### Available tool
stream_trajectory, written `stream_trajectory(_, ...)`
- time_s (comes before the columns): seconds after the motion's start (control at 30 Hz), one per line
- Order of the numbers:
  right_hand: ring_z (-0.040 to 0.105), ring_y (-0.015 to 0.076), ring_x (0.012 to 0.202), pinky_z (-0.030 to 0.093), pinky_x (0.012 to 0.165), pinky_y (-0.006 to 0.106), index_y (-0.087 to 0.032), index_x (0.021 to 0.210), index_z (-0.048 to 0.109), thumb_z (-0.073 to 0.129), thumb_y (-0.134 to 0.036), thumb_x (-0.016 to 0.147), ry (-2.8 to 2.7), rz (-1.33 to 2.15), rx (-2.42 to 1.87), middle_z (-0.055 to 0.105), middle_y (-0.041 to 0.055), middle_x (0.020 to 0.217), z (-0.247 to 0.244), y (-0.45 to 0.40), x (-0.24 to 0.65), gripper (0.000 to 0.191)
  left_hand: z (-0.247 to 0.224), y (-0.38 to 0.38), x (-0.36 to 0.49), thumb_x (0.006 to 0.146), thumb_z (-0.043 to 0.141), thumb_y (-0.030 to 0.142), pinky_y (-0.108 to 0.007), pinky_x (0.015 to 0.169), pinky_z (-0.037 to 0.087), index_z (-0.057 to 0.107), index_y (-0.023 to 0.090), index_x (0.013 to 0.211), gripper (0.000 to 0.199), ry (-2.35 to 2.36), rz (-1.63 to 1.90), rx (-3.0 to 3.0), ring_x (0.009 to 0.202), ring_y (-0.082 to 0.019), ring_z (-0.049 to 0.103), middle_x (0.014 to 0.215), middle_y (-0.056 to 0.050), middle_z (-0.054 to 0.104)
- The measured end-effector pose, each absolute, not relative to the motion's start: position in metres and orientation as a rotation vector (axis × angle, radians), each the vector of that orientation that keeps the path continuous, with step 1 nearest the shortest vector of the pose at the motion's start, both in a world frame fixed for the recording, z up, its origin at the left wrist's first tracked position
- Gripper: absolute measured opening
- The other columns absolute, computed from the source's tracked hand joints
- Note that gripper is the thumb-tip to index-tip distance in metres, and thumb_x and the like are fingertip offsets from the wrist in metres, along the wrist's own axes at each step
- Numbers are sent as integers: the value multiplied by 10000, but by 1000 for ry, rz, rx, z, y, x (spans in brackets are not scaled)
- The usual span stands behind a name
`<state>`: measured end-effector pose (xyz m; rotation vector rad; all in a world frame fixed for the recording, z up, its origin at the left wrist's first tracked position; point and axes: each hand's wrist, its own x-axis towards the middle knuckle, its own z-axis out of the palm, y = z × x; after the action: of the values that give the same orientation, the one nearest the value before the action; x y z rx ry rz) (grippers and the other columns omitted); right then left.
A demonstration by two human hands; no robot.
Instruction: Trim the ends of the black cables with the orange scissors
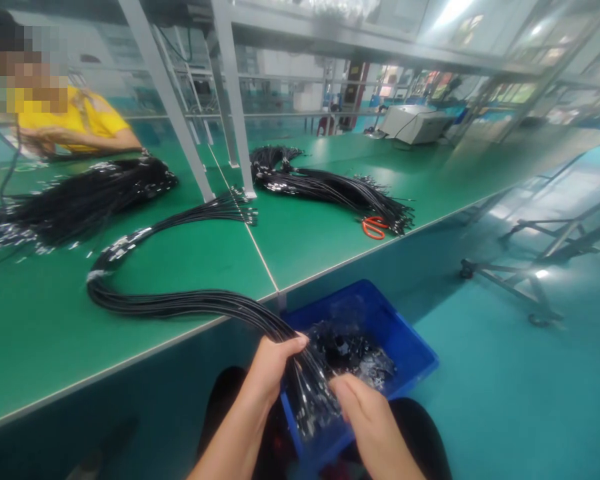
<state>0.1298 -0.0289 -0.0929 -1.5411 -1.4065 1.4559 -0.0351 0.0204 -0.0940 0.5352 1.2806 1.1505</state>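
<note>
A long bundle of black cables (180,303) curves over the green table and hangs past its front edge. My left hand (279,357) is wrapped round the bundle near its lower end, the thumb on top. Beside the fanned, silvery cable ends, my right hand (355,397) is closed at their right side; what its fingers pinch is too small and blurred to make out. Below both hands stands a blue bin (407,343) between my knees, with small black and clear pieces inside.
Another cable bundle (330,187) and orange-handled scissors (374,227) lie on the green table (180,257). A larger cable pile (95,200) is at left, near a person in yellow (87,120). Metal posts (235,100) rise from the table. A wheeled frame (525,287) stands right.
</note>
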Motion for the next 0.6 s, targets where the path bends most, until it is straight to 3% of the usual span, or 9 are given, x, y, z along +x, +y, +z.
stream_trajectory(0.2,361,134,507,238,506,278,-222,543,497,552,-563,782,-1382,1527,-1518,426,-43,496,-92,-29,124,420,-95,21,-32,510,733,154,-222,446,410,709,109,577,84,1303,1182,506,431,-116,539,476,-1,633)
stream_trajectory(0.4,226,81,439,140,441,219,-209,626,482,512,-586,786,-1037,1749,-1509,353,-78,485,-101,-38,137,411,-90,31,-33,492,733,155,-212,409,395,714,101,596,118,1295,1201,443,419,-113,537,471,2,626)
stream_trajectory(0.6,320,79,436,182,425,197,-212,657,461,508,-750,671,-897,1875,-1381,419,-54,521,-122,-26,117,540,-87,29,-29,489,727,143,-210,401,389,706,91,578,105,1289,1195,416,399,-104,527,455,1,615)
